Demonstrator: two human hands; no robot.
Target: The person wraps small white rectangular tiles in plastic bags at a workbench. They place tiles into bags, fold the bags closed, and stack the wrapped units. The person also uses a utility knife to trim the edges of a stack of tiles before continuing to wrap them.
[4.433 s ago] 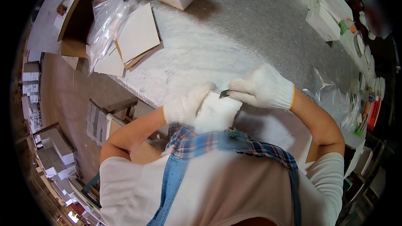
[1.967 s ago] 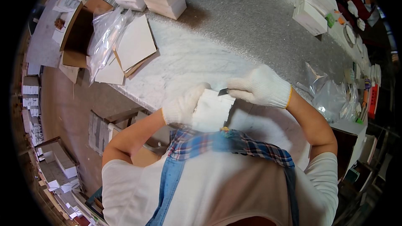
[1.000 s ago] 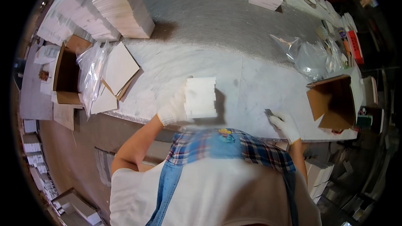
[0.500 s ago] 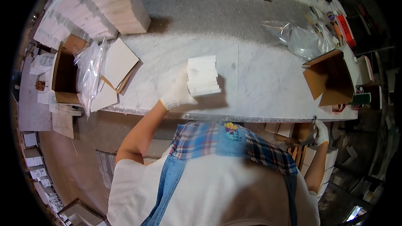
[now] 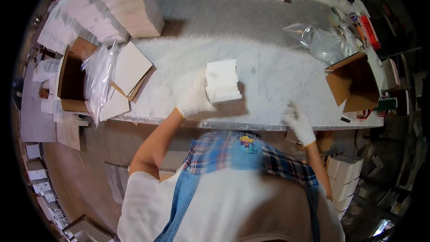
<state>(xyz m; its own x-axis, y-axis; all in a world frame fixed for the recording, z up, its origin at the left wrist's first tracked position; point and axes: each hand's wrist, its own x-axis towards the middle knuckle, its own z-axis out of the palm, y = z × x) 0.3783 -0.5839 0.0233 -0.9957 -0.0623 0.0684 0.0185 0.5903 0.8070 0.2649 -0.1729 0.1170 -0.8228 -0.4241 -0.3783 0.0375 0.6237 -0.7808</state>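
Note:
A small block of stacked white pieces (image 5: 222, 80) with uneven edges stands over the near middle of the marble-patterned tabletop (image 5: 273, 76). My left hand (image 5: 195, 93), in a white knit glove, grips it along its left side. To the right, my gloved right hand (image 5: 297, 122) hovers by the table's front edge, slightly blurred. Its fingers are apart with nothing in them. Further right, a small black flat object (image 5: 345, 119) lies near the front edge.
Tall white stacks (image 5: 130, 4) rise at the back left. A cardboard box (image 5: 71, 78), clear plastic (image 5: 98, 76) and white boards (image 5: 132, 69) are at left. An opened carton (image 5: 354, 85) and a plastic bag (image 5: 324, 47) sit at right.
My right hand has come up and left from below the table's right edge to its front edge. The small black object now shows on the table. My left hand keeps its grip.

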